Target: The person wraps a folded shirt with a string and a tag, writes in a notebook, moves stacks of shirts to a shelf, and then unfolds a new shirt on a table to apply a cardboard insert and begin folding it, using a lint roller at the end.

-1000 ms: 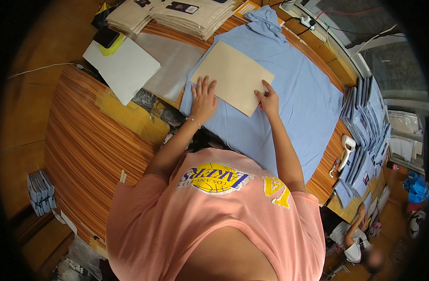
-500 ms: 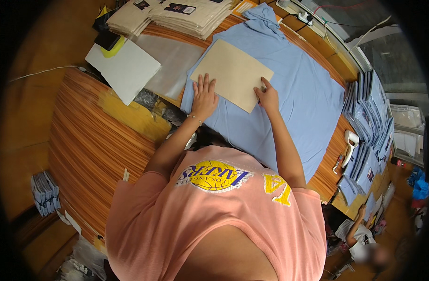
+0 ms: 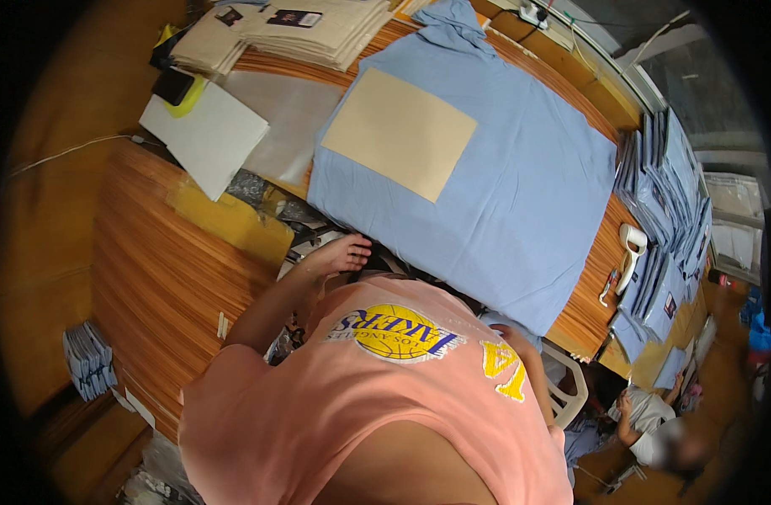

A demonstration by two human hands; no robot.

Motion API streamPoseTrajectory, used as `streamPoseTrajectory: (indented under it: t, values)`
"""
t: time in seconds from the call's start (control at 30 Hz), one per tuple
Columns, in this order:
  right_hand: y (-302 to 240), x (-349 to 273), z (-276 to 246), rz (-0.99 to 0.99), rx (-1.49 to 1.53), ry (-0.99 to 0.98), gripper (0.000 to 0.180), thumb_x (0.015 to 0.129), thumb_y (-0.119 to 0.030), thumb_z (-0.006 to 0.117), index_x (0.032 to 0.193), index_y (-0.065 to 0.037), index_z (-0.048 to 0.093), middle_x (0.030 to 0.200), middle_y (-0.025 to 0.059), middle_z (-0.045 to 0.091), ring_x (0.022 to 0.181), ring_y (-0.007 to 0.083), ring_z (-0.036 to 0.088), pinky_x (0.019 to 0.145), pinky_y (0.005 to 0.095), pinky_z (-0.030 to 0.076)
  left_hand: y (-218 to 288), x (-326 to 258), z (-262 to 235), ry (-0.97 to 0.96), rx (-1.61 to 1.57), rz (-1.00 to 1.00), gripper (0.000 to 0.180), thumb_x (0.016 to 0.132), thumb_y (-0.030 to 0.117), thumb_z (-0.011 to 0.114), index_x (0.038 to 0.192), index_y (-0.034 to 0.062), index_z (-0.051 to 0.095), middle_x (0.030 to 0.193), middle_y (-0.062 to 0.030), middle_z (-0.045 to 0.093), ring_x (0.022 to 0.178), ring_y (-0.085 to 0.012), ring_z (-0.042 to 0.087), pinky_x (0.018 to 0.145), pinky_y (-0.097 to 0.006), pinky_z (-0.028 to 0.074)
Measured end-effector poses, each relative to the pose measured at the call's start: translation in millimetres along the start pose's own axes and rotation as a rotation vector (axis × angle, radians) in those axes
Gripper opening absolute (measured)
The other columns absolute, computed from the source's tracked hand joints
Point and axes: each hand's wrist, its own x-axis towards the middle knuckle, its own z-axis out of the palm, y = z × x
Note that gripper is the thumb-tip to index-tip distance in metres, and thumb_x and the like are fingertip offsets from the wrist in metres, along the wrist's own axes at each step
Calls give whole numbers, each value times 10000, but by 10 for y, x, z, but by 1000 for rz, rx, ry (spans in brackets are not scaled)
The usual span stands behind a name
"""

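A light blue garment (image 3: 520, 185), likely a shirt, lies spread over the striped wooden table, its bunched end at the far edge. On its left part rests a flat beige rectangular board (image 3: 400, 135), with neither hand touching it. My left hand (image 3: 345, 254) is off the table's near edge, close to my body, its fingers loosely bent and apart with nothing seen in them. My right arm (image 3: 530, 362) is drawn down beside my body, near the garment's near right corner; the fingers are hidden.
White sheets (image 3: 204, 135) with a black-and-yellow object (image 3: 179, 91) on top lie left of a clear plastic sheet (image 3: 280, 114). Folded beige garments (image 3: 318, 34) sit at the back. Packed blue garments (image 3: 659, 177) and a white handheld device (image 3: 631, 252) are on the right. Another person (image 3: 654, 421) works at lower right.
Both hands have come off the beige board and drawn back toward my body. The board stays on the blue garment. The whole view has shifted slightly.
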Motion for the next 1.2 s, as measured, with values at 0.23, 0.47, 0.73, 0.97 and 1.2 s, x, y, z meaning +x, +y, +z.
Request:
streamPoseTrajectory:
  t: [0.23, 0.47, 0.73, 0.97, 1.2]
  values:
    - [821, 18, 40, -791, 1361, 338, 483, 775, -3, 592, 1214, -152, 459, 1156, 50, 552, 1091, 189, 508, 901, 613, 367, -99, 1077, 427, 41, -835, 51, 570, 887, 458, 402, 1291, 55, 393, 1309, -116, 420, 1190, -297, 405, 977, -480, 361]
    - [633, -354, 46, -270, 1113, 551, 132, 828, -91, 623, 925, -91, 533, 810, 22, 620, 696, 149, 613, 595, 312, 520, -566, 871, -193, 100, -572, 494, 606, 900, 495, 318, 1340, 78, 339, 1372, -116, 360, 1249, -313, 354, 1026, -475, 305]
    - [-637, -1064, -393, -831, 1025, 815, 463, 833, -125, 613, 1260, -66, 445, 1004, 32, 584, 718, 106, 568, 519, 237, 484, 833, -910, 1117, 557, -318, 1034, 643, 920, 326, 488, 1382, 7, 174, 1304, -136, 395, 1169, -233, 414, 1011, -373, 309]
    - [-1289, -760, -1401, -722, 1020, 758, 318, 877, -155, 550, 1161, -23, 494, 1012, 52, 571, 892, 194, 624, 618, 264, 549, 2009, -226, 1335, 489, 74, 1099, 706, 913, 213, 511, 1423, 74, 43, 1437, -187, 148, 1310, -290, 226, 1060, -420, 203]
    - [-1378, -534, -1695, -604, 580, 732, 401, 840, -74, 530, 1231, -31, 450, 912, 24, 619, 932, 139, 612, 620, 234, 517, 2328, 576, 1643, 153, 1660, 1340, 506, 831, 180, 594, 1282, 45, 408, 1285, -138, 455, 1225, -284, 388, 1047, -405, 259]
